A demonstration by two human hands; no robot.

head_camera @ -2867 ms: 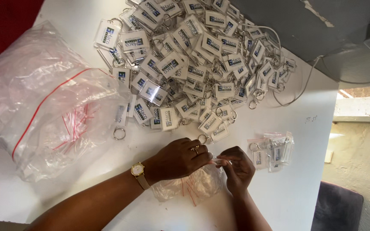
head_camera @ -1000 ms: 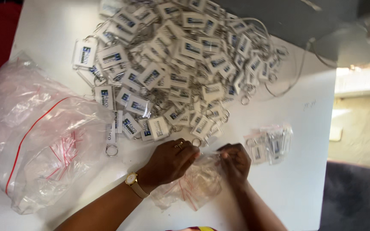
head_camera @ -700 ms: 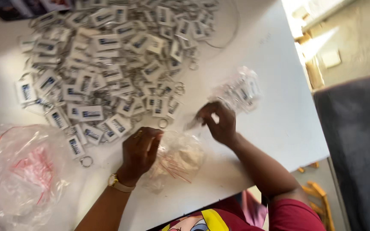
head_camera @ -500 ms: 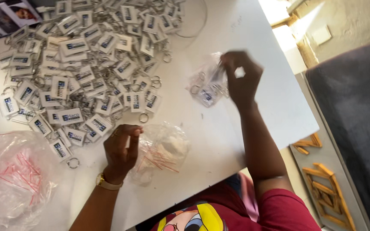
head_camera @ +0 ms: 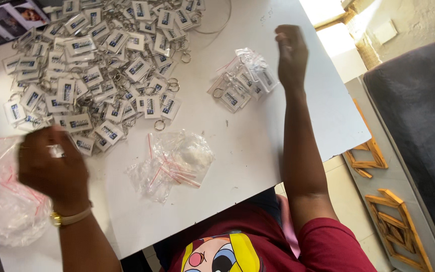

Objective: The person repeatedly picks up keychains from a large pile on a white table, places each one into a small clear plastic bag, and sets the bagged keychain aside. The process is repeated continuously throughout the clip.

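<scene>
A few keyrings bagged, most of the heap left.

My left hand is blurred at the heap's near edge, fingers curled, grip unclear. The small zip bags lie just right of them. My right hand, fingers loosely bent and empty, hovers just beside the packed keyrings; the loose keyring pile on the surface lies beyond.

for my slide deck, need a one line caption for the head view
Two hands, left hand and right hand, raised over a white table strewn with keychains and small plastic bags.
</scene>
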